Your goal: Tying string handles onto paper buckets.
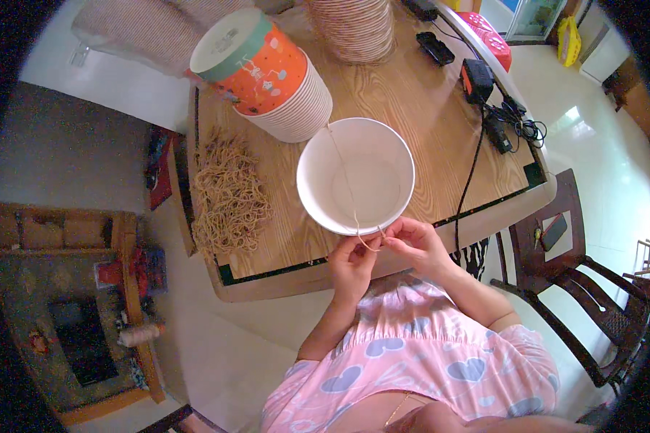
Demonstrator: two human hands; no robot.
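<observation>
A white paper bucket point(355, 177) stands mouth up near the table's front edge. A thin tan cord point(345, 164) runs across its opening from the far rim to the near one. At that near rim my left hand point(352, 263) pinches the cord from the left side. My right hand point(417, 247) pinches the cord's end just to the right, its fingertips close to the left ones. To the left lies a tangled pile of cut cords point(229, 195). Behind the bucket leans a stack of nested paper buckets point(296, 101), the top one orange and green.
Another stack of buckets point(354, 32) stands at the table's back. On the right are a black and orange power adapter point(477, 81), coiled black cable point(516, 119) and a small black box point(435, 48). A dark wooden chair point(556, 238) holding a phone stands right of the table.
</observation>
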